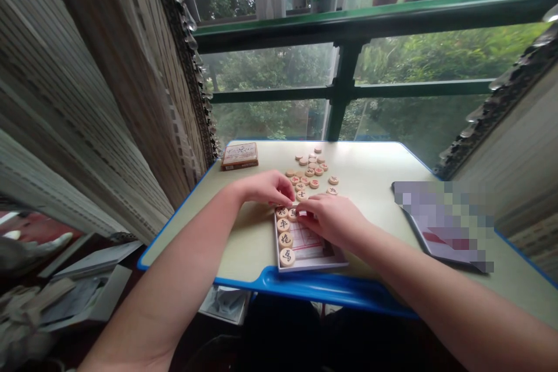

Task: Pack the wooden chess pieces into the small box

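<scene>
A shallow white box [279, 249] stands at the table's front edge. Along its left side runs a column of round wooden Chinese chess pieces [285, 239] with black characters, and another Chinese chess piece [293, 214] lies beside the top one. My right hand [329, 218] reaches over the box, its fingertips closed at that piece. At the box's far left corner, my left hand [272, 187] has its fingers curled down and drawn together; what they hold, if anything, is hidden. Beyond both hands, loose chess pieces [314, 184] lie scattered, some with red characters.
On the cream table [366, 171] with a blue rim, a small brown printed box [239, 156] lies far left. A flat dark-edged device [436, 232], partly blurred out, rests on the right. Curtains [108, 70] flank the table, and a green-framed window [344, 87] is behind it.
</scene>
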### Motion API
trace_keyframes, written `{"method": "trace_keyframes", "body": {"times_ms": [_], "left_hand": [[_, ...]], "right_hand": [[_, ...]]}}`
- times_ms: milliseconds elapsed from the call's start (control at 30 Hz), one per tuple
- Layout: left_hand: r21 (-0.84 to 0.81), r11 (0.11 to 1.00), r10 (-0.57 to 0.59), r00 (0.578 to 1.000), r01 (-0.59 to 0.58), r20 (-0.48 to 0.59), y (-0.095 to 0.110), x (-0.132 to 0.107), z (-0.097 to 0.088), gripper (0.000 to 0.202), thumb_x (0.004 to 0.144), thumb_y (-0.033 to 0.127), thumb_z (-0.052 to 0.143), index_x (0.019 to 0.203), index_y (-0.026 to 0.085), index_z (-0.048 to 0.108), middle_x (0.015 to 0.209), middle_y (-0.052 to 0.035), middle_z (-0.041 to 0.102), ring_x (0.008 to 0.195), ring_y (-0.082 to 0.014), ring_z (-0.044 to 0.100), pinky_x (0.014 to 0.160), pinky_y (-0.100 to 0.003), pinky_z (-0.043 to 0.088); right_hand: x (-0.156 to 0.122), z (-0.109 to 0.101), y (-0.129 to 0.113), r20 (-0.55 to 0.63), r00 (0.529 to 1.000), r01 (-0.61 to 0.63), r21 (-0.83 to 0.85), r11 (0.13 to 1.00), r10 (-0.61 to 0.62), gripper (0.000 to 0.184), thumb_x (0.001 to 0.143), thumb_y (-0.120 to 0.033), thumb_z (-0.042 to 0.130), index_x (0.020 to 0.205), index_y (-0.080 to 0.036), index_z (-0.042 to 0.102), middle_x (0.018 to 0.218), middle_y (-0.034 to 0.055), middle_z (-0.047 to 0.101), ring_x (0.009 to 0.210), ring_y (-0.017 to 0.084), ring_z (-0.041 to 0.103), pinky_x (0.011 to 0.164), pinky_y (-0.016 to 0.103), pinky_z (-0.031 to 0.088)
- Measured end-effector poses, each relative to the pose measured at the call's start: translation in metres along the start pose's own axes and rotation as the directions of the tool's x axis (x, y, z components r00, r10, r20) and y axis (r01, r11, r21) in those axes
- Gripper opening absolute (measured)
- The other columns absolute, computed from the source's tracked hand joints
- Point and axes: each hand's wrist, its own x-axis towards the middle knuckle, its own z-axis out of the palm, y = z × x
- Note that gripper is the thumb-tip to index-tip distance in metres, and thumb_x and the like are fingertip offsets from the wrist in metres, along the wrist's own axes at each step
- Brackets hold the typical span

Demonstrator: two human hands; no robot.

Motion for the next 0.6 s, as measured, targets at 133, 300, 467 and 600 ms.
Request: {"method": "trace_keyframes", "body": {"times_ms": [133, 300, 467, 600], "left_hand": [[-0.023, 1.0, 0.012, 1.0, -0.012, -0.001, -0.002, 0.001, 0.0, 0.027, 0.066, 0.032, 0.07, 0.083, 0.011, 0.069, 0.071, -0.0034, 0.064, 0.06, -0.0096, 0.051, 0.051, -0.02, 0.036], [-0.116, 0.993, -0.002, 0.998, -0.005, -0.059, -0.004, 0.002, 0.002, 0.027, 0.061, 0.029, 0.074, 0.08, 0.011, 0.069, 0.067, -0.0029, 0.064, 0.057, -0.009, 0.05, 0.049, -0.02, 0.035], [-0.319, 0.945, -0.044, 0.933, -0.078, -0.358, -0.005, 0.006, 0.002, 0.028, 0.059, 0.028, 0.074, 0.079, 0.011, 0.066, 0.069, -0.0034, 0.064, 0.049, -0.0048, 0.042, 0.043, -0.019, 0.029], [-0.335, 0.939, -0.101, 0.874, -0.074, -0.475, -0.014, 0.012, 0.0, 0.027, 0.06, 0.028, 0.074, 0.079, 0.01, 0.064, 0.07, -0.0047, 0.064, 0.05, -0.0056, 0.045, 0.044, -0.02, 0.032]], "right_hand": [[-0.002, -0.002, -0.001, -0.011, 0.999, -0.031, 0.027, 0.999, 0.031, 0.015, 0.08, -0.027, 0.057, 0.088, -0.024, 0.068, 0.076, 0.0022, 0.07, 0.069, 0.017, 0.061, 0.058, 0.025, 0.038], [0.001, 0.0, 0.024, -0.174, 0.985, 0.034, 0.167, 0.985, -0.004, 0.019, 0.083, -0.021, 0.051, 0.084, -0.021, 0.069, 0.08, 0.0044, 0.07, 0.065, 0.014, 0.058, 0.061, 0.024, 0.041], [0.004, -0.006, 0.059, -0.285, 0.919, -0.227, 0.179, 0.957, 0.271, 0.021, 0.082, -0.024, 0.049, 0.087, -0.02, 0.069, 0.083, 0.0049, 0.07, 0.065, 0.015, 0.06, 0.062, 0.026, 0.043], [0.001, -0.019, 0.064, -0.221, 0.884, -0.403, 0.09, 0.911, 0.413, 0.025, 0.081, -0.027, 0.05, 0.098, -0.022, 0.067, 0.081, 0.0034, 0.071, 0.066, 0.016, 0.06, 0.058, 0.026, 0.041]]}}
